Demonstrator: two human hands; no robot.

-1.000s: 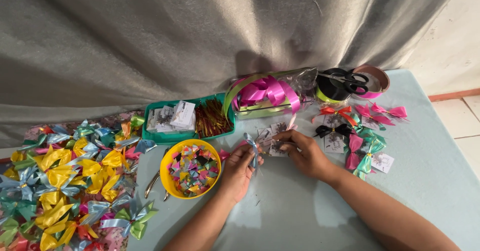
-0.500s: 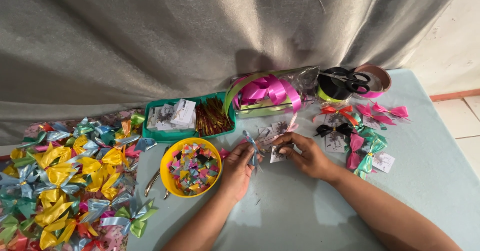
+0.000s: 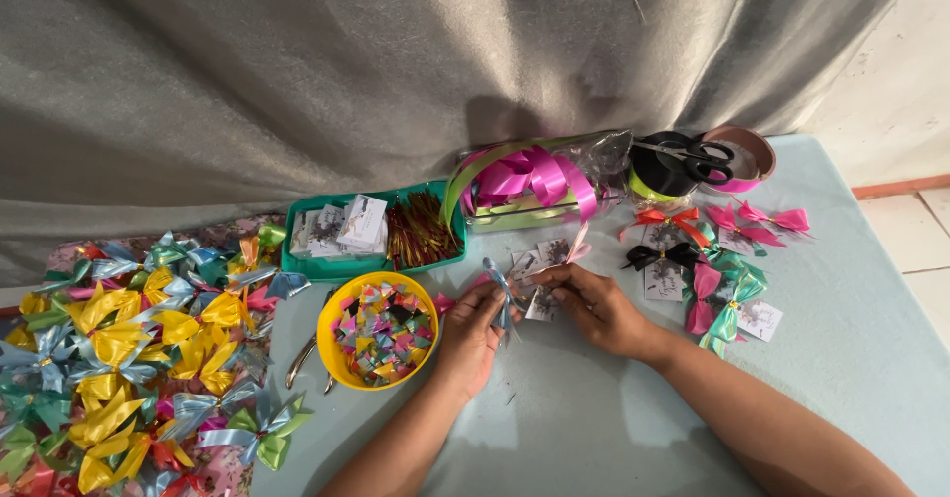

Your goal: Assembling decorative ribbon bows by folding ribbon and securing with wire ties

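- While both hands work at mid-table, the left hand (image 3: 473,334) pinches a small light-blue ribbon bow (image 3: 500,289) between fingertips, closed on it.
- Right hand (image 3: 594,304) has fingers curled together on a small printed card (image 3: 541,304) right beside the bow; the exact contact under the fingers is hidden.
- Bow sits between the two hands, just above the pale blue table (image 3: 594,428), near the yellow bowl (image 3: 336,353) of coloured scraps.
- Risk: the bow is held by its thin middle only, so I'd expect it to twist or slip out if the pinch eases while the card is lined up.
- Risk: a few loose cards (image 3: 539,254) lie just past the fingers; a wrist sweep could scatter them.
- Risk: the bowl is just beside the left wrist, so an elbow shift could tip it. Pliers (image 3: 302,363) poke out from under its rim.
- Green tray (image 3: 307,264) with cards and gold twist ties (image 3: 421,230) sits behind the bowl, clear of the hands.
- Finished bows (image 3: 712,279) on cards lie to the right, near the right forearm; dragging the arm back could knock them.
- Scissors (image 3: 693,155) rest on ribbon rolls (image 3: 742,155) at the far edge, well apart.
- Big pile of bows (image 3: 129,348) at left, well apart.
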